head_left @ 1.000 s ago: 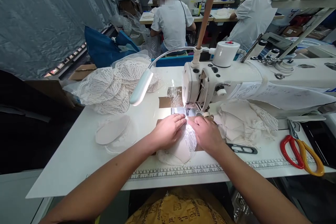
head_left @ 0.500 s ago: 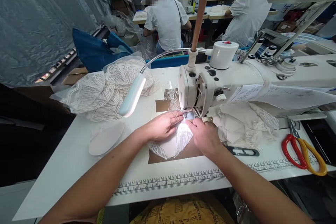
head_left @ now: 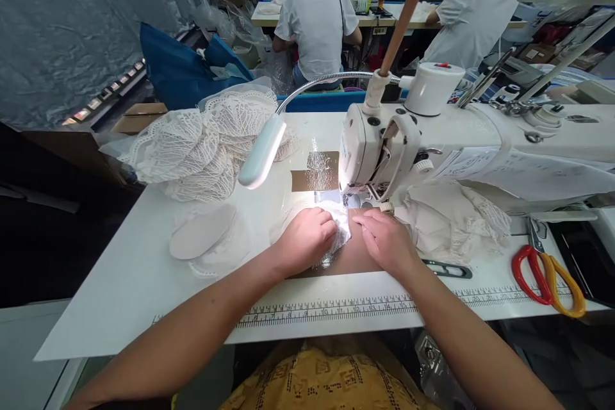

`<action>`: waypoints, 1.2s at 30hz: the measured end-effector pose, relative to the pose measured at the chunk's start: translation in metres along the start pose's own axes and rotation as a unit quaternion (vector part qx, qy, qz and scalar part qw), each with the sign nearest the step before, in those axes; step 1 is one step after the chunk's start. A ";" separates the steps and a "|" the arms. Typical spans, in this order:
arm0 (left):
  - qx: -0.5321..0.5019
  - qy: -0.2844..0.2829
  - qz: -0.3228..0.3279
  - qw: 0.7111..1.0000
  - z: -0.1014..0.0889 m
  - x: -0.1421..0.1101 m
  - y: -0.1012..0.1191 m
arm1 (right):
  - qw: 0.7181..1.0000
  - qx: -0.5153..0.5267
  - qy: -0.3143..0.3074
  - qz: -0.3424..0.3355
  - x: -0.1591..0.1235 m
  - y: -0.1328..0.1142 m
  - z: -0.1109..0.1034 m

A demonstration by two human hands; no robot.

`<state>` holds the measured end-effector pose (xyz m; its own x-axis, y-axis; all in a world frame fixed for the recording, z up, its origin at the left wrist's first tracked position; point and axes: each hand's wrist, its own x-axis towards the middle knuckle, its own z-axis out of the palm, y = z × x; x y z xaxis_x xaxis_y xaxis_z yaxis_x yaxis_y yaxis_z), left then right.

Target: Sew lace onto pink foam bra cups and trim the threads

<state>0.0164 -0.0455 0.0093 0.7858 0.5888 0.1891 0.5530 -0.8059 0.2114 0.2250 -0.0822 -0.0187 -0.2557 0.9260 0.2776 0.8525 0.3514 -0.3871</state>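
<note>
White lace fabric piece [head_left: 342, 230] lies under bright lamp light, just in front of the sewing machine's needle area [head_left: 353, 198]. My left hand [head_left: 307, 238] is closed on it, fingers curled over its near side and covering part of it. To the right, my right hand [head_left: 387, 240] rests over the brown plate [head_left: 358, 256], apart from the fabric's edge. Its fingers are pressed together; anything between the fingertips is too small to make out. The white sewing machine [head_left: 369, 147] stands directly beyond both hands.
Lace pieces [head_left: 206, 141] are heaped at the left, with a pale oval pad [head_left: 202, 234] nearer. More fabric [head_left: 446, 218] lies right of the needle, near scissors [head_left: 548, 275] and a dark slotted tool [head_left: 449, 269]. A lamp [head_left: 263, 150] overhangs the table. Two people [head_left: 314, 25] sit beyond.
The lace piece has turned and shifted left under my left hand, whose fingers have curled. My right hand has come off the fabric onto the brown plate. The view has shifted slightly.
</note>
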 end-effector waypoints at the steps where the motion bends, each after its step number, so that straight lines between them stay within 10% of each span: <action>1: -0.007 0.006 -0.004 1.000 0.002 -0.001 -0.001 | 1.000 0.005 -0.002 0.003 0.000 -0.001 -0.001; 21: -0.155 0.027 -0.017 0.987 0.003 -0.008 -0.014 | 0.995 0.025 -0.050 -0.080 -0.005 -0.009 -0.011; 36: 0.001 0.010 0.107 0.994 0.010 -0.012 -0.014 | 0.985 -0.057 -0.102 -0.130 -0.018 -0.014 -0.015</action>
<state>0.0013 -0.0418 -0.0055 0.8800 0.4049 0.2481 0.3741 -0.9129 0.1631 0.2247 -0.1055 -0.0055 -0.5484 0.8193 0.1675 0.7889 0.5733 -0.2213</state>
